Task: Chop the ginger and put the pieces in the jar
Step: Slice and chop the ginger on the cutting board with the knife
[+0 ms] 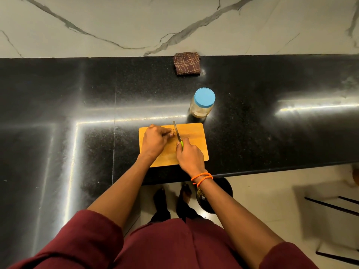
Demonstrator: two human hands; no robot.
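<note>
Left hand (155, 139) pins the ginger (172, 131) at the far left of the board (196, 140), fingers curled over it. Right hand (189, 157) grips the knife (177, 134), blade running near-to-far, just right of those fingertips. Jar (202, 103) waits beyond, lid on.

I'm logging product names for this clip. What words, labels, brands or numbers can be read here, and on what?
None can be read.
The jar bears a pale label low on its side: too small and blurred to read.
Knife, cutting board, cloth: no text visible.
</note>
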